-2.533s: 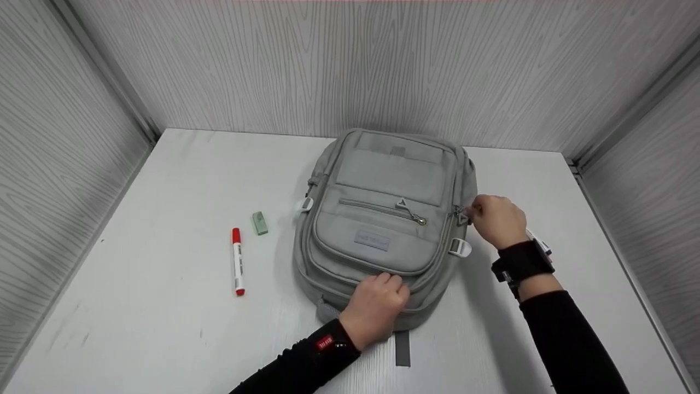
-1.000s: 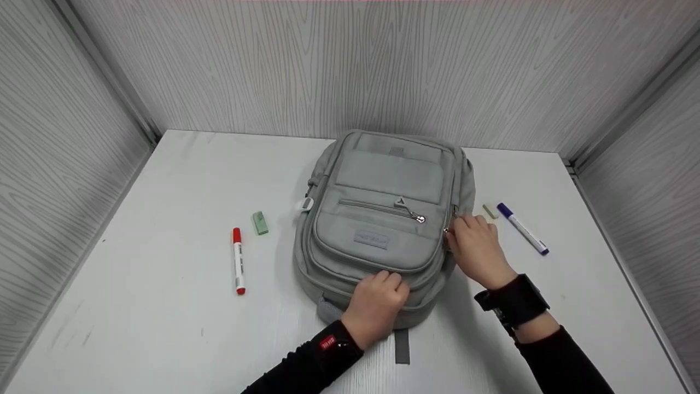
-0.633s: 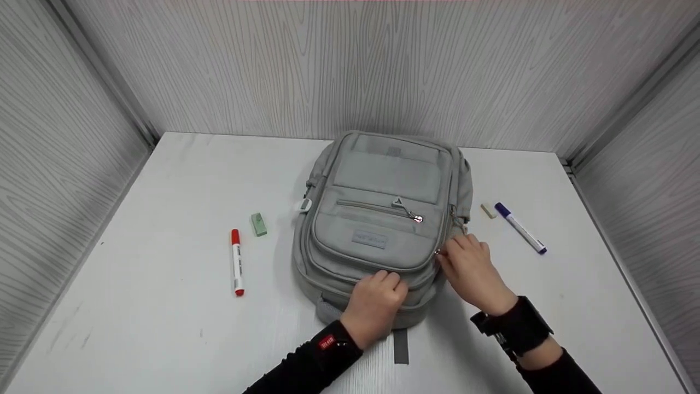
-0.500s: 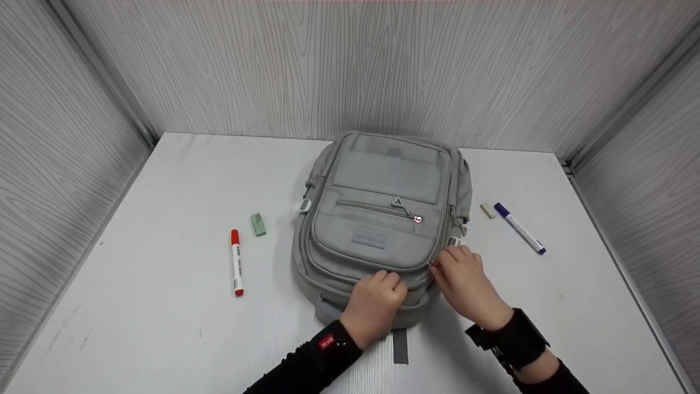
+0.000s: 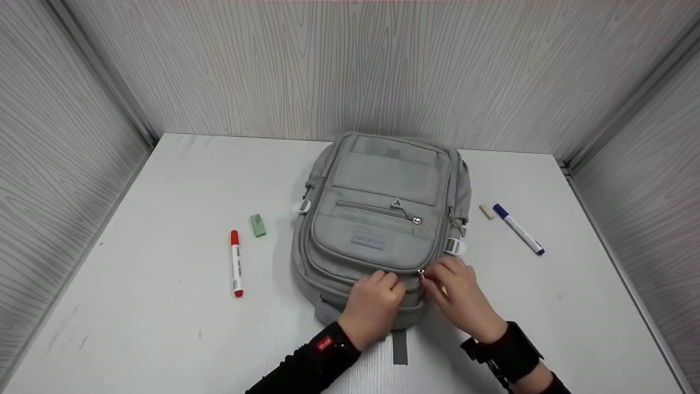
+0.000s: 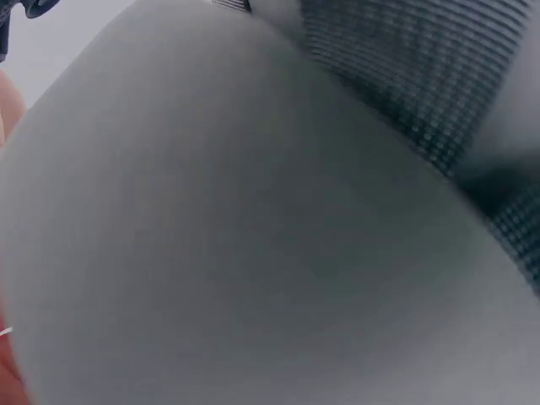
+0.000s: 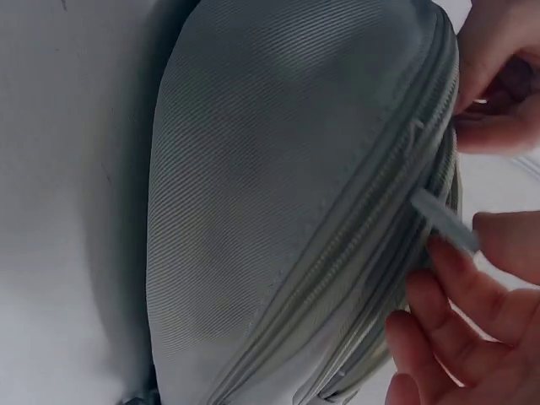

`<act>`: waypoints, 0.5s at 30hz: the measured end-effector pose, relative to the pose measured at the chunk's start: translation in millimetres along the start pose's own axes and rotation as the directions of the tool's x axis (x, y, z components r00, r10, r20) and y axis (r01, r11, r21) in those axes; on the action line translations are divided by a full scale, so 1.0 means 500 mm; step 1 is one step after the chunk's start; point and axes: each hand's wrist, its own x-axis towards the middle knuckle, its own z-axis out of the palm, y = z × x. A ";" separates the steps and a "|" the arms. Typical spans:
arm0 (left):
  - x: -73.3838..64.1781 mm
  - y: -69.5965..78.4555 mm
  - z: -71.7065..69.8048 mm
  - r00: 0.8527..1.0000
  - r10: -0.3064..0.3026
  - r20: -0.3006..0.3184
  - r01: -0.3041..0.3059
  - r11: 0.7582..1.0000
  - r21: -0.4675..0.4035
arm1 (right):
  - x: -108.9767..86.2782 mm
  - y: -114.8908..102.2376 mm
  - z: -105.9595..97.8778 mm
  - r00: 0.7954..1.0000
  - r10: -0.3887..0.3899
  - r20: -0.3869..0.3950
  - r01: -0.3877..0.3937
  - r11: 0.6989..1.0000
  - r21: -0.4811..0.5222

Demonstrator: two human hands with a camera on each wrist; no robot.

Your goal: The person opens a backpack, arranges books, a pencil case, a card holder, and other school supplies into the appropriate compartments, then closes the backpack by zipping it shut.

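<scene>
A grey-green backpack (image 5: 391, 178) lies on the table, its front panel facing up and its haul-loop end toward me. My left hand (image 5: 373, 306) grips the fabric at its near end with curled fingers. Just to the right, my right hand (image 5: 456, 290) pinches a zipper pull (image 5: 421, 274) at the near right corner of the front compartment. In the right wrist view, the right hand's thumb and fingers (image 7: 456, 329) hold the light grey pull tab (image 7: 445, 221), beside the left hand (image 7: 498, 67). Grey fabric of the backpack (image 6: 253, 211) fills most of the left wrist view.
Left of the backpack lie a red marker (image 5: 236, 264) and a green eraser-like block (image 5: 258, 225). On its right are a blue-purple marker (image 5: 518, 230) and a small pale yellowish block (image 5: 486, 212). Pale wood-grain panels (image 5: 339, 65) enclose the white table (image 5: 164, 317) on three sides.
My right hand has drawn the zipper pull down the backpack's right side and round toward the left hand. The blue-purple marker and pale block have come into sight. My left hand stays put.
</scene>
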 end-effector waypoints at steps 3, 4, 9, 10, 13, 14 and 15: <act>0.006 0.008 -0.014 0.997 -0.033 0.068 0.036 0.998 -0.047 | -0.002 0.014 -0.011 1.000 -0.005 -0.008 0.005 1.000 0.027; 0.009 0.012 -0.019 0.995 -0.042 0.094 0.048 0.997 -0.065 | -0.002 0.018 -0.015 1.000 -0.010 -0.017 0.010 1.000 0.026; 0.032 0.037 -0.032 0.976 -0.058 0.209 0.077 0.994 -0.081 | 0.006 0.038 -0.027 0.998 -0.028 -0.057 0.027 1.000 -0.010; 0.037 0.043 -0.032 0.972 -0.059 0.228 0.075 0.995 -0.064 | 0.008 0.039 -0.028 0.998 -0.030 -0.058 0.029 0.999 -0.016; 0.051 0.059 -0.030 0.955 -0.059 0.292 0.056 0.998 0.016 | 0.016 0.043 -0.025 0.998 -0.040 -0.049 0.039 0.999 -0.033; 0.055 0.064 -0.029 0.949 -0.059 0.310 0.047 0.998 0.044 | 0.019 0.043 -0.023 0.998 -0.047 -0.045 0.045 0.998 -0.035; 0.057 0.068 -0.027 0.945 -0.059 0.322 0.039 0.997 0.068 | 0.022 0.043 -0.021 0.998 -0.056 -0.043 0.054 0.998 -0.037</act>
